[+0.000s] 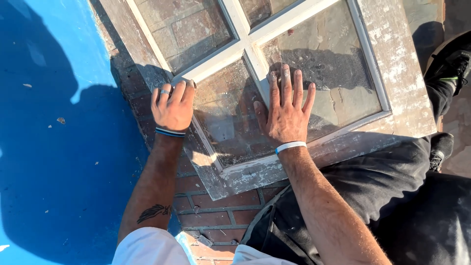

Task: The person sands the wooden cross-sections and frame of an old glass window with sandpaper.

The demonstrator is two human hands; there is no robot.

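An old window sash (398,59) with a worn, flaking wooden frame and white glazing bars lies flat over a brick floor. My left hand (172,105), with a ring and a dark wristband, grips the sash's left frame edge, fingers curled over it. My right hand (286,107), wearing a white wristband, lies flat with fingers spread on a dusty glass pane (230,118), across the white bar between two panes. A second pane (333,68) lies to the right of it.
A bright blue painted surface (54,147) fills the left side. Red bricks (216,211) show below the sash. My dark trousers (392,196) and a black shoe (451,61) sit at the right.
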